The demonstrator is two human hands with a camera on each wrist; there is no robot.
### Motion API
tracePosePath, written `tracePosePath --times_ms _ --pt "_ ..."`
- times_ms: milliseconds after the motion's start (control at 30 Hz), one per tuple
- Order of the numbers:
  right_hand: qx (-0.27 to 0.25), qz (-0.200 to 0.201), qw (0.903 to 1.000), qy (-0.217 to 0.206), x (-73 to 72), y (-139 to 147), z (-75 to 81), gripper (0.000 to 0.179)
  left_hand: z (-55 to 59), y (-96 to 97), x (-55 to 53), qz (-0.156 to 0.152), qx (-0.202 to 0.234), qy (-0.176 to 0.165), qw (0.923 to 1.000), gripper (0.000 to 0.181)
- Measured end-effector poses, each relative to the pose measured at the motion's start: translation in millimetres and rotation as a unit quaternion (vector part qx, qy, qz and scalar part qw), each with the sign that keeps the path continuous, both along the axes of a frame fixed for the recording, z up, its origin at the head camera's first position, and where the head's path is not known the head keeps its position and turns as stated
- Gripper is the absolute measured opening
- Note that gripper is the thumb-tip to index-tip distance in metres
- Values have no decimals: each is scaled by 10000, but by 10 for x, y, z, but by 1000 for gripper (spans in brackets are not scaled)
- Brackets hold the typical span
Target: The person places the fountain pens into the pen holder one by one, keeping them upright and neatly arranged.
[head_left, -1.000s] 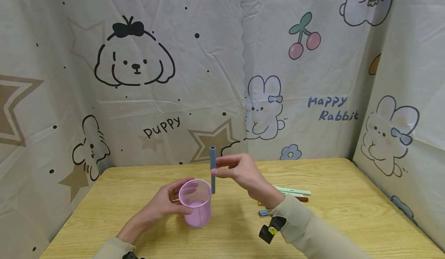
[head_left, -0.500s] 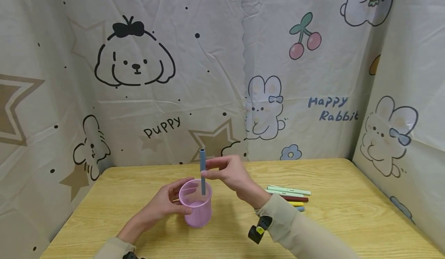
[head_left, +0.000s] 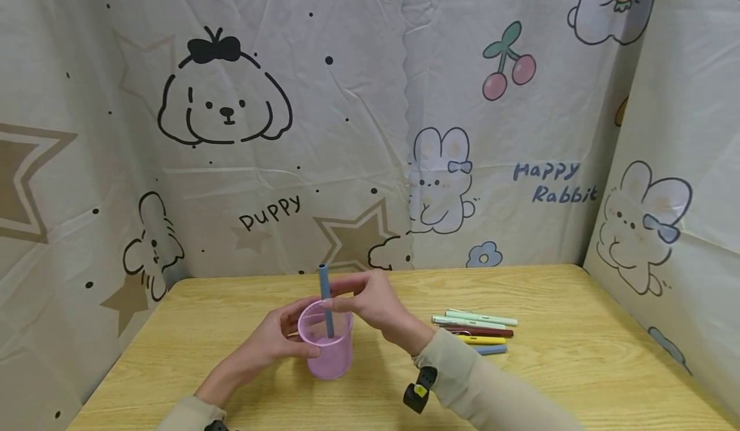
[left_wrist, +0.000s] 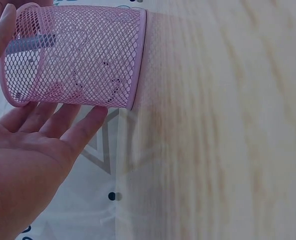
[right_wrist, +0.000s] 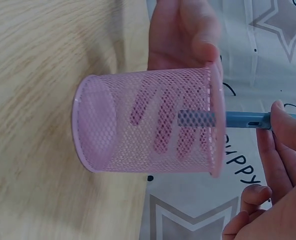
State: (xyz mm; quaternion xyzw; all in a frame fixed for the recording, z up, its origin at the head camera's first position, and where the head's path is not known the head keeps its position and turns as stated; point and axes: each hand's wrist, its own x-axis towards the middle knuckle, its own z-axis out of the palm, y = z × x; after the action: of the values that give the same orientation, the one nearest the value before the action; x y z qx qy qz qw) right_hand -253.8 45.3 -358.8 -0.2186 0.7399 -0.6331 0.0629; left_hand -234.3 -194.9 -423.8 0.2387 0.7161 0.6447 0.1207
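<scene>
A pink mesh pen cup [head_left: 331,361] stands upright on the table. My left hand [head_left: 272,336] holds it from the left side, thumb in front near the rim and fingers behind. In the left wrist view those fingers [left_wrist: 90,127] lie against the mesh [left_wrist: 87,60]. My right hand [head_left: 376,302] pinches a blue-grey pen [head_left: 324,282] between thumb and fingers. The pen points down, slightly tilted, with its lower part inside the cup. Through the mesh in the right wrist view, the tip of the pen [right_wrist: 243,119] hangs above the cup's bottom.
To the right on the wooden table [head_left: 555,367] lie several pens: light green ones [head_left: 482,317], a dark red one [head_left: 485,333], a yellow one [head_left: 485,340] and a blue one [head_left: 491,350]. A printed cloth [head_left: 347,129] hangs behind and at both sides.
My right hand has carried the pen left over the cup, then down until its lower end went inside. The left hand and cup have stayed in place.
</scene>
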Motion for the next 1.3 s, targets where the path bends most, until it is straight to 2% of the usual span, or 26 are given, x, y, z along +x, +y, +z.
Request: tracePosePath --times_ms 667,933,1300 --pt "122 128 9998 61 30 -66 -153 26 3 26 37 -6 109 110 9999 89" --pt "231 97 9997 78 33 -81 -171 25 4 25 40 -52 118 101 9999 88" --pt "365 111 9990 235 29 -95 -202 25 -7 34 46 45 33 118 9999 85"
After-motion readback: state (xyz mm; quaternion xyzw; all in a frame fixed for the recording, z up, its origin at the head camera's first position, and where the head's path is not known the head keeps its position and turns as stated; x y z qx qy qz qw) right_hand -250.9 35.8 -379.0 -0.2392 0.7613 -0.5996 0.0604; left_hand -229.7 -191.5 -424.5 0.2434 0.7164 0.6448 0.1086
